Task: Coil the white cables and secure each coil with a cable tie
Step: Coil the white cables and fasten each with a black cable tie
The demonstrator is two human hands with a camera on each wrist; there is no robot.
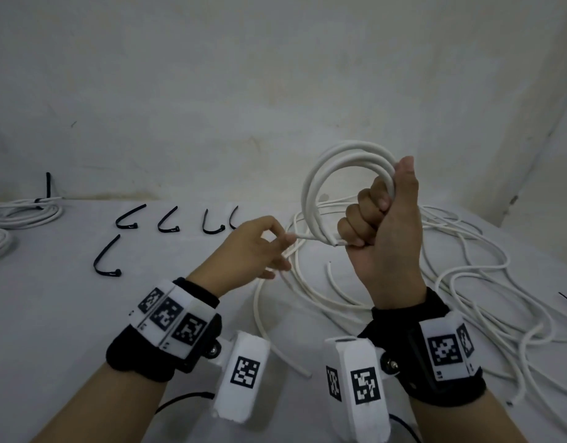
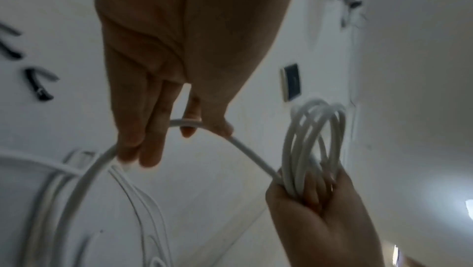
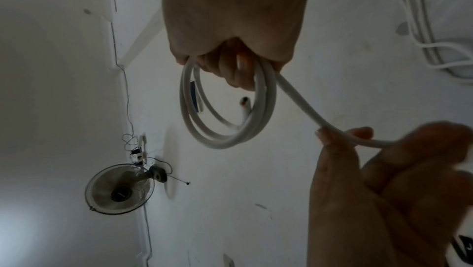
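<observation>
Wrist units: white tagged camera housings [image 1: 244, 375] on black straps, nearest the lens, one per forearm.
Left hand [image 1: 250, 247]: raised above the grey table [image 1: 52, 330]; thumb and fingers pinching the running strand of the white round cable [image 2: 245, 150] where it leads into the coil; grasp seen closely in the left wrist view [image 2: 179, 69].
Right hand [image 1: 384, 225]: fist clenched round the gathered turns of the white cable coil [image 1: 323, 180], thumb pointing up; held upright above the table, several loops standing above the fist; cut end of the cable protruding just below the fingers.
Coil detail: loops hanging from the curled fingers [image 3: 230, 65] in the right wrist view, with the free strand running off to the left hand [image 3: 384, 180].
Loose cable: tangled white cable lengths [image 1: 467, 282] spread on the table beneath and to the right of both hands.
Spare ties: five black plastic cable ties [image 1: 106, 257], bent and unfastened, lying apart on the table to the left of the hands.
Finished coil: white cable bundle bound with a black tie [image 1: 23, 212], at the far left table edge near the wall.
Background: pale plastered wall [image 1: 275, 75] behind the table.
</observation>
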